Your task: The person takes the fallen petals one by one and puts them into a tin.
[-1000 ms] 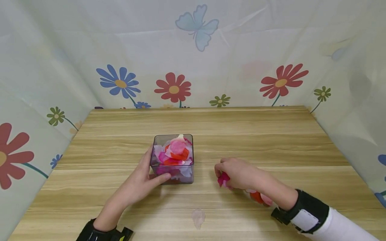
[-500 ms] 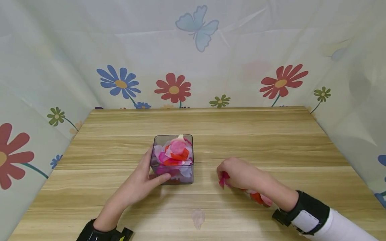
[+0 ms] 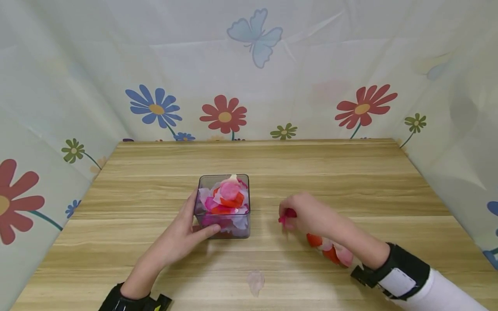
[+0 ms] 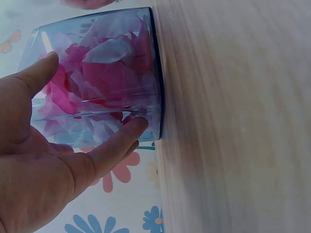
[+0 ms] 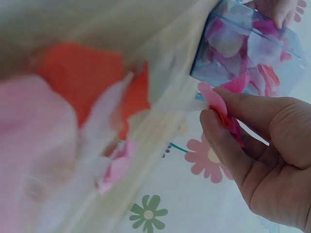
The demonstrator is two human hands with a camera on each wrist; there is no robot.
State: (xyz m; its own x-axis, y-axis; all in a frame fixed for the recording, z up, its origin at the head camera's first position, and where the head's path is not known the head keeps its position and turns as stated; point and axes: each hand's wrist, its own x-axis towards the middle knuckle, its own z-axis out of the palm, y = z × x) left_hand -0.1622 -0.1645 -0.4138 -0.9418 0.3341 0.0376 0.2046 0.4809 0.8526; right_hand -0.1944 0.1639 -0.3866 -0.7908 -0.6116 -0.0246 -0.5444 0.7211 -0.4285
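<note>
A clear, grey-tinted square box [image 3: 244, 228] stands on the table, heaped with pink, white and orange-red flower petals [image 3: 229, 194]. My left hand [image 3: 175, 239] grips it from the left, thumb across the front wall. In the left wrist view, thumb and fingers span two faces of the box [image 4: 109, 92]. To the right, my right hand [image 3: 311, 218] pinches a few flower petals [image 5: 218, 104], pink and red, between thumb and forefinger. Those petals show just above the table, apart from the box.
Loose red, white and pink petals [image 3: 332, 252] lie on the table under the right forearm. Nearer the front lies one pale, see-through petal [image 3: 256, 281]. The wooden table [image 3: 334, 172] backs onto a white curtain [image 3: 311, 65] printed with flowers and a butterfly.
My right hand has lifted slightly with the pinched petals, uncovering more of the loose petals beneath its wrist. The left hand and the box stay put.
</note>
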